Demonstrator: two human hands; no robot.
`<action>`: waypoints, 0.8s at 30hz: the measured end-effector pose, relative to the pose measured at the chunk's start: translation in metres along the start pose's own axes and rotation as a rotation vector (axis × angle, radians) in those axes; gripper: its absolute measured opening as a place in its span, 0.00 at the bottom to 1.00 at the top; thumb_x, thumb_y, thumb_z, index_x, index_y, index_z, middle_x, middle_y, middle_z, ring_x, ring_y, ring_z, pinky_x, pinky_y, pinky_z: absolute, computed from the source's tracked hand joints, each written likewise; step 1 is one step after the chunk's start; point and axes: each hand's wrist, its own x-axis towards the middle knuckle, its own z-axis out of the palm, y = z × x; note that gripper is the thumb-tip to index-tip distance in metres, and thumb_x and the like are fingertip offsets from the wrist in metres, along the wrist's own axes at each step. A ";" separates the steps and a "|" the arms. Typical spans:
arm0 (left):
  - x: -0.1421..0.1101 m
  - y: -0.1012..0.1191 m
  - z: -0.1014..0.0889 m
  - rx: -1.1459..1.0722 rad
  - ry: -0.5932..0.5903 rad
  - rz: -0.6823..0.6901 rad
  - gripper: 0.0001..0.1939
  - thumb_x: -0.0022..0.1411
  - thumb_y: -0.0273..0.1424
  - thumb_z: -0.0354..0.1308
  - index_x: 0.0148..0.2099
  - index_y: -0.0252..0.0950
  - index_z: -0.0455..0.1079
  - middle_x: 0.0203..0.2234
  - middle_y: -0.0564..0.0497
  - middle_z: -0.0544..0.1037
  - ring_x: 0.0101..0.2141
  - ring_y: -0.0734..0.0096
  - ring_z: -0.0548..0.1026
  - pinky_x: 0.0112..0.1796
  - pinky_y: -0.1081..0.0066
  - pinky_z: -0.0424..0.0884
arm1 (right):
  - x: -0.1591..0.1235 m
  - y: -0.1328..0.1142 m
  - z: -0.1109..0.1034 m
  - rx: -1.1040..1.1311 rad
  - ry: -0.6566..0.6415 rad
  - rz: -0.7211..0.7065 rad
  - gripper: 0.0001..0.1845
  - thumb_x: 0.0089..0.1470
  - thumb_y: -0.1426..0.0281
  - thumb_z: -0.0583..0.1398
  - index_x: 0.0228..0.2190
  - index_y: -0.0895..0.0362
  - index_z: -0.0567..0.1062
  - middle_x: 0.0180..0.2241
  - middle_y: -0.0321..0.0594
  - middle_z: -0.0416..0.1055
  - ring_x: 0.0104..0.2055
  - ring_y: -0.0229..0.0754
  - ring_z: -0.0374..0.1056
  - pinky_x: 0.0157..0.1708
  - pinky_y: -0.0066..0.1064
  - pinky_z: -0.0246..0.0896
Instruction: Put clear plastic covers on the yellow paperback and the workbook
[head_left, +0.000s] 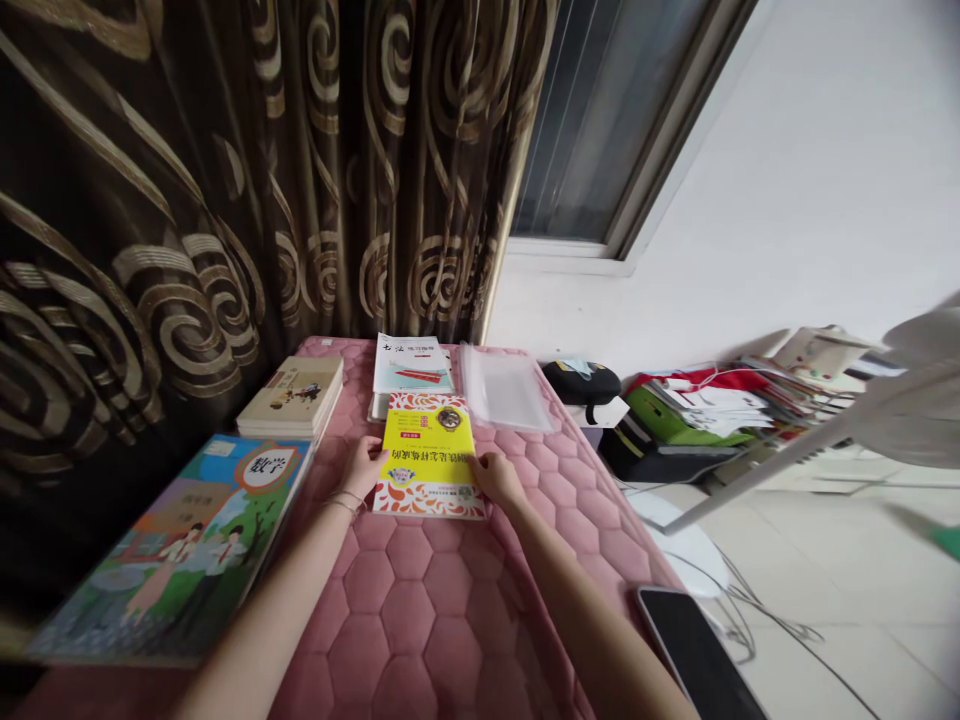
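The left forearm [285, 590] and right forearm [589, 600] are slender and bare, tapering towards the hands. A thin bracelet [347, 497] circles the left wrist (its finer detail is too small to make out), while the right wrist [517, 500] is bare.

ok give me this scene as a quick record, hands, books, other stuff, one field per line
left hand: at the left edge of the yellow book, thumb near the cover
right hand: gripping the right edge
held: yellow book, cover up, title upside down in this view
hands' points: left hand, right hand
surface: pink quilted cover
left: maths book, small books beyond it
beyond held: white book, clear sheets to its right
lower right: phone, screen dark
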 end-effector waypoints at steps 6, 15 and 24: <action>-0.027 0.023 -0.005 0.178 -0.039 0.226 0.09 0.54 0.18 0.57 0.36 0.35 0.73 0.40 0.46 0.76 0.43 0.63 0.75 0.48 0.60 0.69 | -0.008 -0.001 0.006 0.039 0.113 -0.021 0.14 0.61 0.63 0.55 0.39 0.60 0.74 0.36 0.46 0.75 0.34 0.41 0.71 0.29 0.27 0.59; -0.107 0.023 -0.010 0.594 -0.176 0.578 0.12 0.58 0.28 0.64 0.45 0.48 0.77 0.47 0.51 0.77 0.49 0.58 0.71 0.48 0.55 0.62 | -0.044 -0.008 0.004 0.023 0.254 -0.235 0.10 0.58 0.72 0.56 0.37 0.53 0.78 0.43 0.46 0.70 0.46 0.49 0.63 0.43 0.36 0.60; -0.106 0.021 -0.005 0.651 -0.119 0.582 0.10 0.59 0.24 0.61 0.39 0.45 0.78 0.45 0.51 0.79 0.47 0.58 0.73 0.49 0.52 0.62 | -0.106 -0.030 0.029 -0.182 0.174 -0.563 0.06 0.57 0.64 0.64 0.38 0.48 0.79 0.42 0.40 0.72 0.46 0.48 0.62 0.45 0.39 0.53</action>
